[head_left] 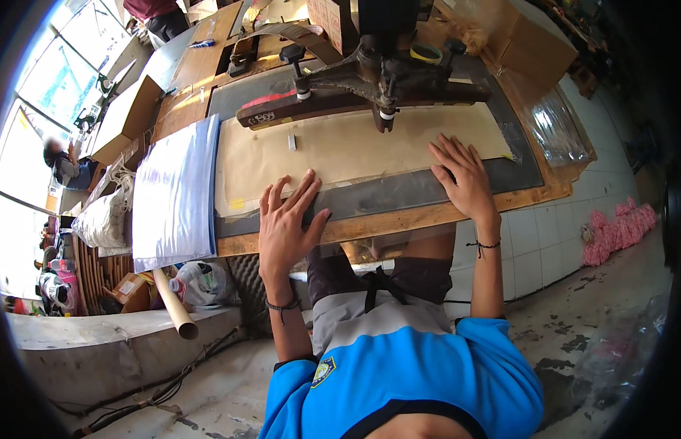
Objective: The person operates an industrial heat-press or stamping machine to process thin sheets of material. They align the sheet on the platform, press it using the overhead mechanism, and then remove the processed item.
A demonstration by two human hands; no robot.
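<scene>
A long tan sheet (pixel 340 150) lies on a dark grey mat (pixel 406 192) on the wooden workbench. My left hand (pixel 286 223) rests at the sheet's near left part, fingers spread and pointing away from me. Near the sheet's right end, my right hand (pixel 461 175) lies flat with its fingers stretched out on the surface. Neither hand holds anything. Across the sheet's far side runs a dark pressing bar (pixel 340 108) under a black metal machine head (pixel 381 69). A small pale block (pixel 292 143) sits on the sheet, right of its left end.
A stack of glossy clear plastic sheets (pixel 176 190) overhangs the bench's left side. Cardboard boxes (pixel 531 47) stand at the far right beside plastic-wrapped material (pixel 556 132). A cardboard tube (pixel 176 307) sticks out below. Pink bundles (pixel 618 230) lie on the floor. Other people are at the far left.
</scene>
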